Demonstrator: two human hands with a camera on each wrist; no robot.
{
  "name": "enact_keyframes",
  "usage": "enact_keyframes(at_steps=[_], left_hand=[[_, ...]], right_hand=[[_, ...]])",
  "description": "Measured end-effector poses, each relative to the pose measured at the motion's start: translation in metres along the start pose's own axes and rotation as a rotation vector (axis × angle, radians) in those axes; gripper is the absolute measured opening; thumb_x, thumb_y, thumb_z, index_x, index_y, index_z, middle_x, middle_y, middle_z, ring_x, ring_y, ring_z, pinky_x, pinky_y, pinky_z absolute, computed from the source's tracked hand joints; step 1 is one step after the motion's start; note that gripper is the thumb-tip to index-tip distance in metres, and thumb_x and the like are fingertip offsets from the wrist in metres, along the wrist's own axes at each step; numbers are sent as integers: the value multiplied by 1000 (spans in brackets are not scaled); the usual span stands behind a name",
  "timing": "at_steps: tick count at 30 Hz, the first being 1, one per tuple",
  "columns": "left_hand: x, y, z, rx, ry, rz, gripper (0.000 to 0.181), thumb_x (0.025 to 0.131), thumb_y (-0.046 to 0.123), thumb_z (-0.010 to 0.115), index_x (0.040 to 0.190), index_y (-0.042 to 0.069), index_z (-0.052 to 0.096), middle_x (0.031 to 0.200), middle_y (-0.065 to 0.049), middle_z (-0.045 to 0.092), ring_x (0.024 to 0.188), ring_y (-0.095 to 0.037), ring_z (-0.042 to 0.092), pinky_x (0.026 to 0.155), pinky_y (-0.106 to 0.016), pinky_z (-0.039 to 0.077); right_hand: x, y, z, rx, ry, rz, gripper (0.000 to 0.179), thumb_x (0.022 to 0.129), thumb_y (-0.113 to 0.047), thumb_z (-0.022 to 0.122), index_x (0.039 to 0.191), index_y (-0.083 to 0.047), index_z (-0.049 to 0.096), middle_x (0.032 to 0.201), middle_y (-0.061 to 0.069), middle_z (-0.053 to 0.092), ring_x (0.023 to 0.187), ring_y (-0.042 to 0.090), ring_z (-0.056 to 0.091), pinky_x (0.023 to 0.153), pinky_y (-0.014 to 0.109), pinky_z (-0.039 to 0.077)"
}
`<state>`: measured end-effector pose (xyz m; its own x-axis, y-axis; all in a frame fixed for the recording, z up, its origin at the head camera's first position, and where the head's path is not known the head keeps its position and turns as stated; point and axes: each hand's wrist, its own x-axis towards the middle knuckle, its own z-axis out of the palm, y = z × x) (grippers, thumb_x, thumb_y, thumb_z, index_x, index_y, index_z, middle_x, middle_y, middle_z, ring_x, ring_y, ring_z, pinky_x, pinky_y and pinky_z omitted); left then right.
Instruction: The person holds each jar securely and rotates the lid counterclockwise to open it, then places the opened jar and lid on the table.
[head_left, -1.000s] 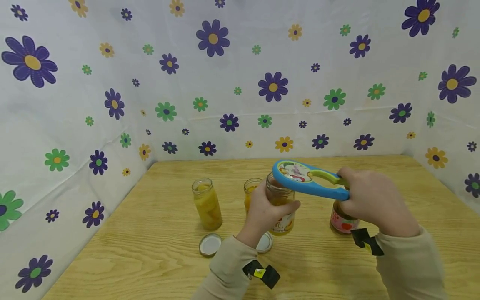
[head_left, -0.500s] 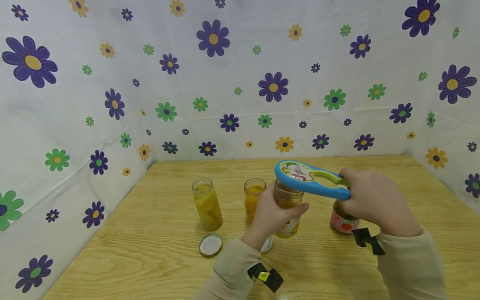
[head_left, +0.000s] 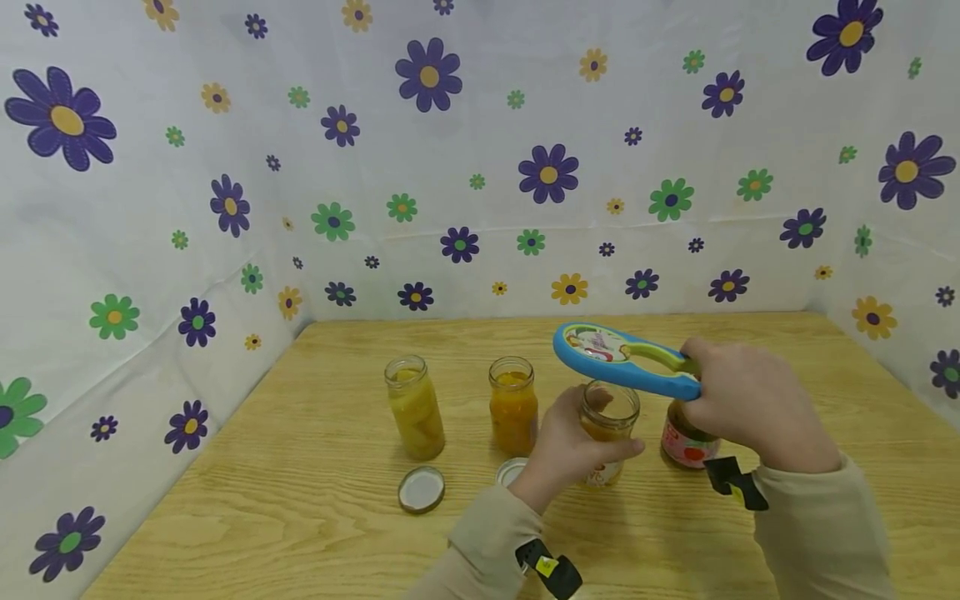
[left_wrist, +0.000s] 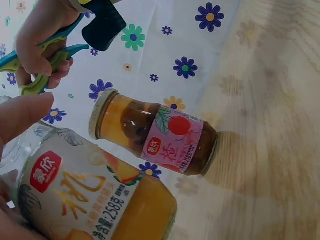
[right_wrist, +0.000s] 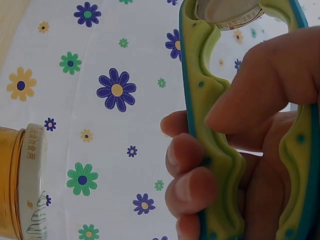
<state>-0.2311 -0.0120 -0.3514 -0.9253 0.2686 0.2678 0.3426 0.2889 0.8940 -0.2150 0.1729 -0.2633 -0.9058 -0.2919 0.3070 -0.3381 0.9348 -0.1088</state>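
Note:
My left hand (head_left: 562,454) grips an open glass jar (head_left: 611,425) of yellow fruit, thumb in front and fingers behind. The jar's white label (left_wrist: 82,187) shows in the left wrist view. My right hand (head_left: 750,404) holds a blue and green jar opener (head_left: 626,362) by its handles, above and behind the jar's mouth. Between the opener's arms sits a round metal lid (right_wrist: 227,12), seen in the right wrist view. A pink-labelled jar (head_left: 688,442) with its lid (left_wrist: 102,112) on stands below my right hand, partly hidden by it.
To the left on the wooden table (head_left: 262,500) stand two uncapped jars, a tall yellow one (head_left: 415,417) and an orange one (head_left: 513,412). One loose lid (head_left: 422,490) lies before the yellow jar, another lid (head_left: 512,470) by my left wrist. A flowered cloth (head_left: 480,125) surrounds the table.
My left hand has carried the open jar right and down, out from under the opener, baring the orange jar. My right hand and the opener have barely moved.

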Motion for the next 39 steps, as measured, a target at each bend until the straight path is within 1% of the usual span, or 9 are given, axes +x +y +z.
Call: enact_keyframes(at_steps=[3, 7, 14, 20, 24, 28, 34, 38, 39], left_hand=[[1, -4, 4, 1, -22, -58, 57, 64, 26, 79, 111, 10, 51, 103, 8, 54, 99, -13, 50, 83, -27, 41], [1, -10, 8, 2, -41, -103, 58, 63, 27, 80, 110, 15, 49, 105, 9, 49, 101, -12, 46, 86, -31, 39], [1, -15, 13, 78, -66, -114, 46, 63, 30, 80, 102, 20, 57, 108, 6, 36, 105, -15, 36, 88, -34, 37], [1, -18, 15, 54, -65, -133, 50, 63, 29, 80, 105, 19, 55, 107, 6, 36, 104, -14, 38, 89, -34, 36], [3, -20, 15, 25, -78, -114, 55, 63, 25, 80, 110, 13, 55, 109, 7, 46, 106, -16, 44, 88, -31, 38], [6, -22, 14, 25, -91, -84, 57, 63, 23, 80, 112, 7, 56, 109, 4, 56, 106, -19, 49, 85, -29, 41], [10, -27, 14, 58, -76, -67, 57, 63, 25, 80, 110, 4, 56, 107, 0, 57, 100, -19, 52, 79, -26, 44], [11, -28, 12, 72, -46, -33, 55, 61, 22, 81, 107, 5, 57, 107, -1, 58, 99, -17, 53, 79, -27, 44], [11, -28, 12, 82, -32, -43, 56, 61, 23, 82, 107, 6, 57, 107, -1, 56, 99, -16, 52, 80, -27, 44]], right_hand=[[-1, 1, 0, 4, -9, 2, 20, 62, -12, 60, 79, -9, 50, 53, -2, 40, 46, 14, 36, 40, 26, 26], [-1, 1, 2, 15, -33, 12, 22, 62, -12, 61, 81, -7, 51, 55, -2, 44, 46, 14, 37, 40, 27, 29], [-2, 2, 3, 17, -52, 21, 20, 63, -12, 60, 81, -7, 52, 57, -2, 45, 47, 15, 38, 41, 27, 30], [-2, 1, 3, 27, -68, 32, 20, 63, -12, 60, 80, -7, 51, 57, -2, 45, 48, 15, 39, 41, 27, 30], [-2, 1, 2, 33, -77, 37, 18, 63, -11, 60, 79, -8, 51, 57, -2, 45, 48, 15, 38, 41, 27, 30], [-2, 1, 1, 37, -81, 34, 16, 65, -11, 59, 78, -9, 50, 56, -2, 44, 47, 15, 38, 40, 27, 29], [-1, 1, 0, 38, -97, 33, 16, 65, -11, 59, 78, -9, 49, 56, -1, 44, 47, 15, 38, 40, 27, 30], [0, 2, -2, 54, -105, 49, 19, 64, -13, 60, 80, -8, 50, 58, -1, 45, 48, 15, 39, 41, 27, 30], [1, 2, -2, 58, -106, 52, 20, 64, -13, 61, 81, -7, 51, 58, -1, 46, 49, 15, 40, 41, 27, 30]])
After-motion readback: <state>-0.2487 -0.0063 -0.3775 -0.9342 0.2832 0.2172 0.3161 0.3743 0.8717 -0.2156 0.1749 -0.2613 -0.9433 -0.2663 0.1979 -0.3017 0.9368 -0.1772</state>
